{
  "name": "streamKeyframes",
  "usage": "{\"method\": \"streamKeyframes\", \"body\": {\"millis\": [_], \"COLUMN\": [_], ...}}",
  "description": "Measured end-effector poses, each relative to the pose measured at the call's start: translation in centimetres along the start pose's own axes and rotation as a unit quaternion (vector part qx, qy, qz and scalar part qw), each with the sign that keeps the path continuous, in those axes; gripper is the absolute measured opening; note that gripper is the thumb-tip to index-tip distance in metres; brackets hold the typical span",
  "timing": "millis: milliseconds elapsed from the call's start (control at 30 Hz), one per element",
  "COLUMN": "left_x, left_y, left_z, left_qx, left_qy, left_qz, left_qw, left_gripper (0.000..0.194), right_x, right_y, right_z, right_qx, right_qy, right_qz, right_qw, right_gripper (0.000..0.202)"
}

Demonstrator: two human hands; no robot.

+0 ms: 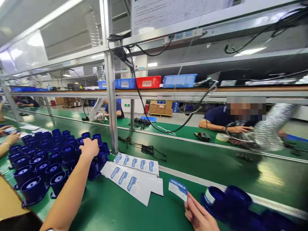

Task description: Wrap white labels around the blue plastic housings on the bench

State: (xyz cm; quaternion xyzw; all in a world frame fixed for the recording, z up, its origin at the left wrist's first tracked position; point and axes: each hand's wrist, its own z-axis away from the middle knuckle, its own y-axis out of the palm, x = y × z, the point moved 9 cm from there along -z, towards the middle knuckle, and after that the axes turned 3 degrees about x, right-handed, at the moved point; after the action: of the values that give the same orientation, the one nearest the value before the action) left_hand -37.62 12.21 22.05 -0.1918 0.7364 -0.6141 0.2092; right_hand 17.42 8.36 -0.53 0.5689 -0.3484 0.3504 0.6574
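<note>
Lower left, closely ranked dark-blue plastic cups (55, 158); left hand (89, 148) at their right-hand edge, its grip not discernible. Lower centre, overlapping label sheets (131, 181), then open green benchtop (165, 213). Lower right, blue-and-white label (177, 188), corner pinched by the right hand (199, 215); further cups (237, 202) beside it.

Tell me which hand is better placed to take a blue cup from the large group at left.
Left, most likely: the left hand is at the blue cups, while the right hand holds a label away from that group.
</note>
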Motion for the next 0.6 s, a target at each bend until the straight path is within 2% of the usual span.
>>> {"method": "streamKeyframes", "body": {"millis": [100,200,267,333,400,467,533,567,600], "left_x": [0.6,1.0,0.2,-2.1,-6.1,-11.4,-16.9,-19.3,-20.9], "left_y": [-0.8,-2.0,-3.1,-3.9,-3.7,-2.7,0.0,1.9,3.4], "left_z": [-0.5,-0.8,-0.4,1.3,4.8,10.8,18.3,22.3,25.6], "left_qx": [-0.04,-0.065,-0.092,-0.124,-0.15,-0.163,-0.101,-0.043,-0.015], "left_qy": [0.009,0.02,0.048,0.097,0.186,0.343,0.515,0.595,0.637], "left_qz": [0.036,0.073,0.089,0.097,0.116,0.178,0.211,0.204,0.197], "left_qw": [0.999,0.995,0.991,0.983,0.964,0.908,0.825,0.776,0.745], "left_gripper": [0.049,0.054,0.058,0.062,0.062,0.061,0.063,0.06,0.056], "right_x": [0.7,1.2,1.4,1.4,1.1,0.2,-0.9,-1.4,-1.8], "right_y": [0.6,1.4,2.1,3.1,4.3,5.6,6.5,6.7,6.8], "right_z": [1.0,1.5,1.7,1.9,2.3,2.9,3.7,4.0,4.2], "right_qx": [0.02,0.046,0.069,0.096,0.146,0.214,0.268,0.279,0.279], "right_qy": [-0.026,-0.033,-0.031,-0.029,-0.02,-0.002,0.025,0.039,0.05], "right_qz": [-0.009,0.002,0.008,0.018,0.037,0.058,0.068,0.07,0.073], "right_qw": [0.999,0.998,0.997,0.995,0.988,0.975,0.961,0.957,0.956], "right_gripper": [0.057,0.067,0.077,0.09,0.104,0.115,0.122,0.122,0.12]}}
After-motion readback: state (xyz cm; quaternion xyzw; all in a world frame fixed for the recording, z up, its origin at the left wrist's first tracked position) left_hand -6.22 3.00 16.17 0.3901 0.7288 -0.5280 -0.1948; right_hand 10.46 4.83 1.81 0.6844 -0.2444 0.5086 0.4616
